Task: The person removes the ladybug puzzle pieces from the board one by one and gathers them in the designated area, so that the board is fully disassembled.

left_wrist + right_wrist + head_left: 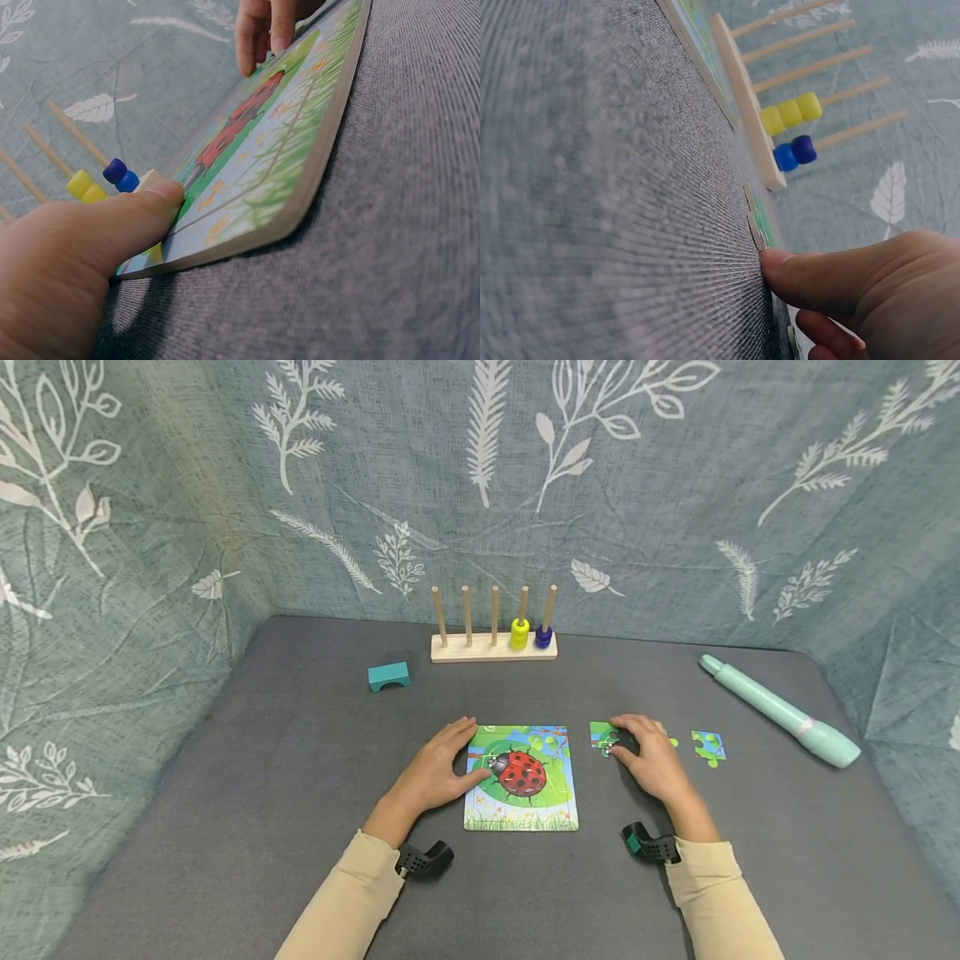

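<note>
A ladybug jigsaw puzzle (521, 772) in a flat square tray lies on the grey table. My left hand (435, 768) rests at its left edge, fingers extended along that side. The left thumb (142, 217) lies over the puzzle's surface; the left fingers are hidden in the left wrist view. To the right, my right hand (652, 756) pinches a green puzzle piece (599, 733) between thumb and fingers. The right thumb (802, 274) meets the piece's edge in the right wrist view. Another puzzle piece (708, 747) lies right of that hand, and one more is partly hidden behind its fingers.
Behind the puzzle stands a wooden peg rack (493, 647) with yellow and blue beads on two pegs. A teal arch block (388, 676) sits at the back left. A mint-green tube-shaped object (780, 710) lies at the right. Patterned cloth (420, 468) hangs behind the table.
</note>
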`<state>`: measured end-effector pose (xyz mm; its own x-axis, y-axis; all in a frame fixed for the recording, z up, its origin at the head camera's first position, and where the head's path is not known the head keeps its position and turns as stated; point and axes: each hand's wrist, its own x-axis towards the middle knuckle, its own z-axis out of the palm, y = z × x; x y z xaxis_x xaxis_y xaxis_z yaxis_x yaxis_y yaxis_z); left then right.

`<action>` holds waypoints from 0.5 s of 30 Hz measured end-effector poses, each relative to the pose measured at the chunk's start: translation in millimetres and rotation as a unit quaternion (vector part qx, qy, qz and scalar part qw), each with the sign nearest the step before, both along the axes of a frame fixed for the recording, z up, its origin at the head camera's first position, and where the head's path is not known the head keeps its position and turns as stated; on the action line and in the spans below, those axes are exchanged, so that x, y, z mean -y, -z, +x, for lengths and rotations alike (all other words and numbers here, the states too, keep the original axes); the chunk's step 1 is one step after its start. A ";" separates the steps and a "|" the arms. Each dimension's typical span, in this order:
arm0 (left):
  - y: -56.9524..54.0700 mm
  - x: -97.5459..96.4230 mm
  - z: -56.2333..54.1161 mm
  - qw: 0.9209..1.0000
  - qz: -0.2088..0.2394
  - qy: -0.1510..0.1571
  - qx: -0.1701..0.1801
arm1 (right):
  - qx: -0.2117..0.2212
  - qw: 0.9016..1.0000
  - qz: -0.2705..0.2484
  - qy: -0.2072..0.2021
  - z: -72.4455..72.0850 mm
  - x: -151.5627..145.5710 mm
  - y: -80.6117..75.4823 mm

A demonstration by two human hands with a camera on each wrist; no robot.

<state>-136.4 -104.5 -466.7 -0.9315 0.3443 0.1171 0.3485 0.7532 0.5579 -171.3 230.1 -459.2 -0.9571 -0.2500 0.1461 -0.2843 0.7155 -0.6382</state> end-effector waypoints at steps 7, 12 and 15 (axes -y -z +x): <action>0.3 0.4 0.1 1.000 0.002 0.001 0.005 | 0.003 1.000 -0.004 0.004 -0.2 0.2 -0.7; -0.2 0.3 0.1 1.000 0.001 0.003 0.006 | 0.004 1.000 0.000 0.008 0.3 0.6 -1.7; -0.3 0.3 0.0 1.000 0.001 0.003 0.006 | 0.003 1.000 0.000 0.008 1.5 1.2 -3.1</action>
